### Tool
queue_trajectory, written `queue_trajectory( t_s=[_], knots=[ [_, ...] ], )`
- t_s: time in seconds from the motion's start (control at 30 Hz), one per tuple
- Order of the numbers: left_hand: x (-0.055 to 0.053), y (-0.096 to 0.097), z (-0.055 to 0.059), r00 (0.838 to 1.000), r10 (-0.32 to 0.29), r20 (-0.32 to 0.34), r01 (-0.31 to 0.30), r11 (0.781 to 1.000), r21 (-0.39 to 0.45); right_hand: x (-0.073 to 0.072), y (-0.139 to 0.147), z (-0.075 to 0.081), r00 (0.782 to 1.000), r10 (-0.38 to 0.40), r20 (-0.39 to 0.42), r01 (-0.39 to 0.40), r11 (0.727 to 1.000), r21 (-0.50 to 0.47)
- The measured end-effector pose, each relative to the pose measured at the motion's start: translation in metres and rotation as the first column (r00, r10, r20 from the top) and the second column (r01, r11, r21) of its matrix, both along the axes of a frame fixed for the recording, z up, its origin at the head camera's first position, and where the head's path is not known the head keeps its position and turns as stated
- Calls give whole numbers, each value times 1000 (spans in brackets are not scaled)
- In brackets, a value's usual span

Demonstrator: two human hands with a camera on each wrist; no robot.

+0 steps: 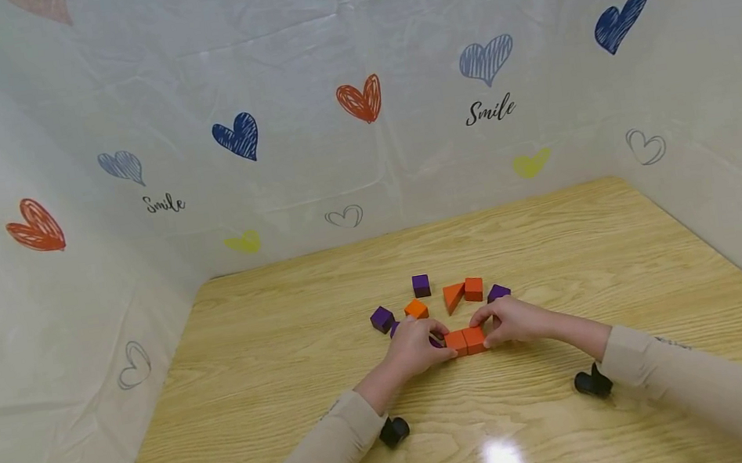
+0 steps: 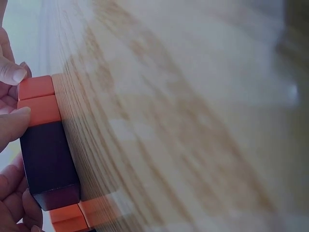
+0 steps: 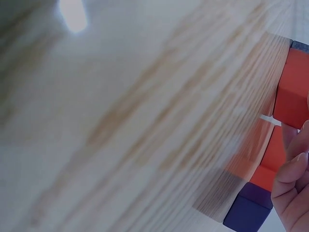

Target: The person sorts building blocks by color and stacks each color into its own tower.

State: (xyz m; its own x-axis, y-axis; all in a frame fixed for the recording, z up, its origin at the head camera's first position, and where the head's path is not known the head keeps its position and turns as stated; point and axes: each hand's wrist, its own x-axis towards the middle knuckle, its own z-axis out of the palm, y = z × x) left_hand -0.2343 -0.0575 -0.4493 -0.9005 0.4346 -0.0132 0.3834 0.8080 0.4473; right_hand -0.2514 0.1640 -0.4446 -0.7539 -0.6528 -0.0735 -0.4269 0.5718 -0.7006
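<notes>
Two red-orange cubes sit side by side on the wooden table, faces touching. My left hand pinches the left cube, thumb in front and a finger behind. From the other side, my right hand pinches the right-hand cube with thumb and index finger. In the left wrist view both thumbs rest on the orange cubes, and a long dark purple block appears beside them. Part of a purple piece under my left hand is hidden. The right wrist view shows curled fingers beside a red block.
Behind the hands lie purple cubes, another purple cube, an orange block, an orange triangle, a red-orange cube and a partly covered purple block. A white heart-printed curtain surrounds the table.
</notes>
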Motion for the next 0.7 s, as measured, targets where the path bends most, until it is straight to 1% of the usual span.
queue_trajectory(
  t_s=[0.17, 0.33, 0.53, 0.7],
  knots=[
    [0, 1, -1, 1000, -2, -10, 1, 1000, -15, 0, 0, -1, 1000, -4, -12, 4, 1000, 20],
    [1, 1, -1, 1000, -7, -22, 7, 999, -33, 1, 0, 0, 1000, -2, -7, 2, 1000, 21],
    [2, 1, 0, 1000, 2, -18, -3, 1000, -30, 1, 0, -1, 1000, 4, -4, -4, 1000, 0],
    [1, 1, 1, 1000, 5, -8, -5, 1000, -29, 1, 0, -3, 1000, -12, -16, 13, 1000, 14]
  ],
)
